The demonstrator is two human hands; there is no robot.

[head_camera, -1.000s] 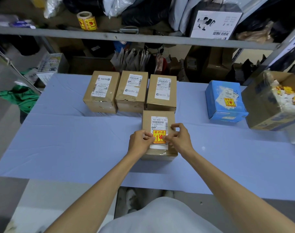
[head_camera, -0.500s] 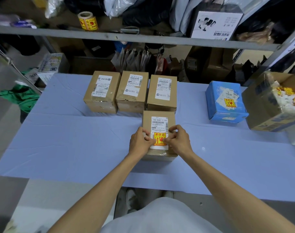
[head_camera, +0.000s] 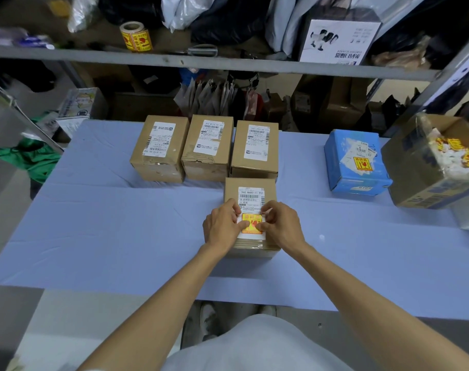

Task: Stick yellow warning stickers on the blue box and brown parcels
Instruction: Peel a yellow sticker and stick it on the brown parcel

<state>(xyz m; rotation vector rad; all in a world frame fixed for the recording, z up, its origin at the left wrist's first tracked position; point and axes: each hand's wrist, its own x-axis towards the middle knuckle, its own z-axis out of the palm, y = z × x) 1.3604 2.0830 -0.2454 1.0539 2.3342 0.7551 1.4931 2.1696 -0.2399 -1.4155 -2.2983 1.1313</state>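
Only one camera is at work here, strapped to the person's head, with a wide-angle lens tipped forward and down. It centres on the nearest brown parcel (head_camera: 250,183), close enough that the large print on its label reads. Beyond that parcel it reaches the shelf (head_camera: 228,64). On the near side of the parcel it shows the wearer's own lap (head_camera: 254,344).

Bare cloth (head_camera: 107,223) lies open left of the near parcel (head_camera: 230,188) — three parcels (head_camera: 209,162) crowd just behind.

Matt cardboard parcel (head_camera: 271,192); glossy sticker (head_camera: 252,218); smooth tablecloth (head_camera: 121,223).
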